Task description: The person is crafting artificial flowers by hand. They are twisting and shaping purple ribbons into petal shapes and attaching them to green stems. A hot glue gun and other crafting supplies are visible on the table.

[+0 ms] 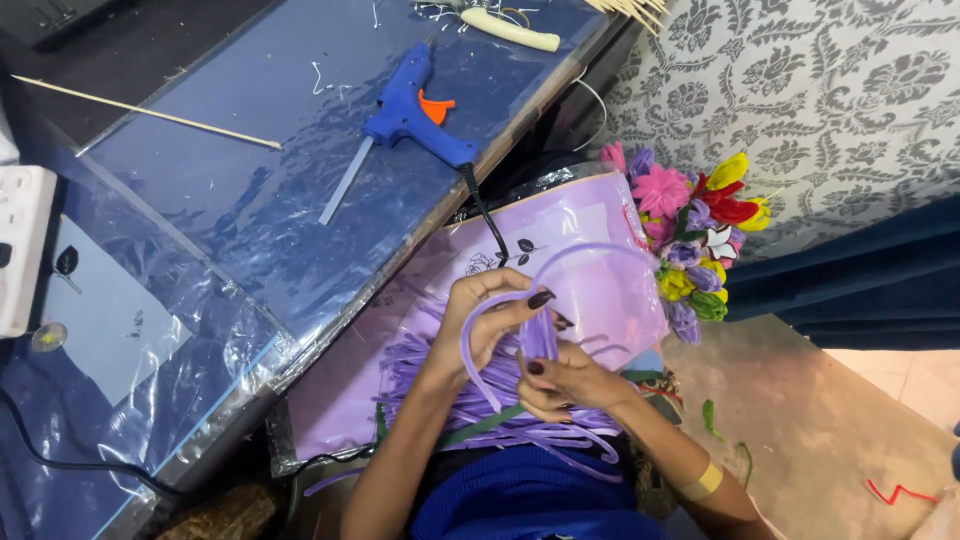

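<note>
Purple pipe cleaner (500, 320), fuzzy and wire-cored, sits at frame centre, bent into a long loop between both hands. Left hand (490, 310) pinches the top of the loop, dark-nailed fingers (540, 298) clenched on the strand. Right hand (565, 380) grips a bunched section just below, fingers closed on the same stem. Step in hand looks like shaping or folding the stem into a loop; my guess is that the next move calls for a tight twist at the pinch point while the curve is kept even, since the wire springs back.

Below the hands, lower centre, lies a loose pile of more purple stems (470, 400), soft and tangled, on a lilac plastic sleeve (600, 290) printed with a line-drawn flower. Right of it, a bouquet of chenille flowers (700, 240) in pink, yellow, red and violet, plush-looking.

Upper centre: blue hot glue gun (410, 105) with orange trigger lies on the surface (250, 200), which is wrapped in crinkly clear film over blue. Thin wooden skewer (150, 113) at upper left, white power strip (20, 250) at left edge. Grey damask-pattern wall (820, 90) fills upper right. Stray red and green stem bits (900, 492) on the floor at lower right.
</note>
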